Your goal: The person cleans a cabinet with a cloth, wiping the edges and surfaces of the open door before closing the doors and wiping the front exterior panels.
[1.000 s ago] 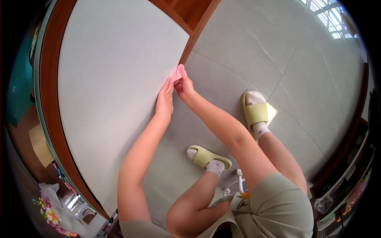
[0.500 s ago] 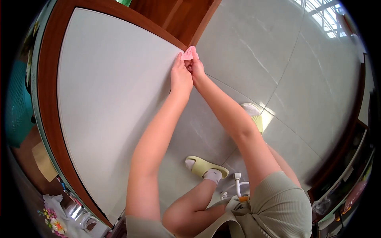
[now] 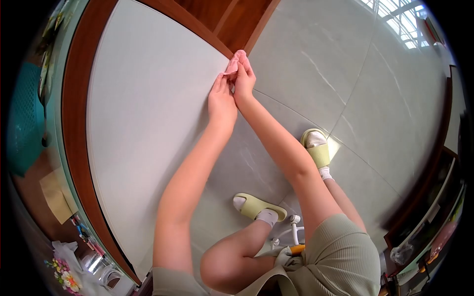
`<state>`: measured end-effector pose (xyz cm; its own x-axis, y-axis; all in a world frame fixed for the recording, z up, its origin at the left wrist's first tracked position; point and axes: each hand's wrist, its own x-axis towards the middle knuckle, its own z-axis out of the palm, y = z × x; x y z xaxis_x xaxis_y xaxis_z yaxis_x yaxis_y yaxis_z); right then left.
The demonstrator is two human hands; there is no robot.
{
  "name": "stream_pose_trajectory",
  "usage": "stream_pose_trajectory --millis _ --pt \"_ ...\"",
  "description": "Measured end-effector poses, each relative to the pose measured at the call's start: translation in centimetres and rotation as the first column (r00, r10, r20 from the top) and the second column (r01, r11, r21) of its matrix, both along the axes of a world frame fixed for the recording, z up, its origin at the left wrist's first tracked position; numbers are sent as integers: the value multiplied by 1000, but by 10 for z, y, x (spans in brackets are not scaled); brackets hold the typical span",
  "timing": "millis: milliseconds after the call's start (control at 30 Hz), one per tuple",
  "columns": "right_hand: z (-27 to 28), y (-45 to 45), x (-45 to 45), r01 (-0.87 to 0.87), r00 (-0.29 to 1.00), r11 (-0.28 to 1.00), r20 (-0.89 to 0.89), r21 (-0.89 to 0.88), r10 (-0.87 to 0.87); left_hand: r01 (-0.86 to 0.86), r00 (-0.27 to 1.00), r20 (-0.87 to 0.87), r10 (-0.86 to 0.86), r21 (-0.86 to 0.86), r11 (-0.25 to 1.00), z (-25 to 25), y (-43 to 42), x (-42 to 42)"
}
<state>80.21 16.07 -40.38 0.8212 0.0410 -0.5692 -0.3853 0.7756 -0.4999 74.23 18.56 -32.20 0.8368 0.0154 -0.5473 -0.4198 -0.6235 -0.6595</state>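
Observation:
A crumpled pink cloth (image 3: 236,61) is in my right hand (image 3: 244,81), its thumb and fingers closed around it. The cloth lies against the far corner of a white panel (image 3: 153,113) framed in brown wood (image 3: 75,113). Just below it, my left hand (image 3: 221,101) rests along the panel's edge with fingers stretched out, their tips close to the cloth's lower edge. Whether those tips touch the cloth, I cannot tell. The two hands are side by side, near each other at the wrists.
Grey tiled floor (image 3: 306,74) spreads to the right. My feet wear light green slippers (image 3: 256,206), near a white stool-like base with casters (image 3: 295,227). At left are a teal basket (image 3: 24,123), a paper piece (image 3: 57,195) and artificial flowers (image 3: 66,276). A brown wooden compartment (image 3: 227,19) adjoins the panel.
My right hand and the cloth have shifted slightly upward at the corner, and more of the cloth shows. My left fingers lie straighter and lower. The view has shifted a little.

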Motion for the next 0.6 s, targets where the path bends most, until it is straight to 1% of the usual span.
stream_pose_trajectory --millis 33,67,133,167,200,233,267,333,433,467,567,600 --pt "5 2 0 3 1000 1000 12 -13 -3 -3 1000 16 3 4 1000 8 -2 0" --pt "12 3 1 6 1000 1000 27 -27 -6 5 1000 -28 -4 47 999 17 -4 -1" --pt "41 -1 -2 1 998 999 60 -44 2 21 999 25 -23 70 997 30 -5 -9" --pt "53 -4 -3 -36 995 998 90 -53 41 26 998 57 -31 87 996 37 -4 -10" --pt "63 -7 -3 -72 990 995 120 -64 79 33 988 144 -49 114 993 32 1 -13" --pt "76 -9 -4 -109 982 991 149 -77 119 48 972 214 -94 210 976 33 5 -15" --pt "90 -9 -4 -112 983 992 139 -65 120 55 951 274 -143 305 951 34 9 -18" --pt "119 -11 -4 -93 980 994 171 -49 100 -118 942 322 96 50 992 84 -12 -20" --pt "165 -13 -3 -87 961 994 259 -59 100 -157 910 400 111 84 984 118 -14 -25" --pt "179 -13 -5 -87 951 993 292 -74 105 -180 885 438 159 8 984 130 -16 -28" --pt "220 -11 -9 -69 927 988 356 -141 115 -170 839 529 126 36 985 168 -18 -39" --pt "234 -11 -10 -65 915 985 383 -162 124 -184 842 524 129 54 981 181 -19 -42"
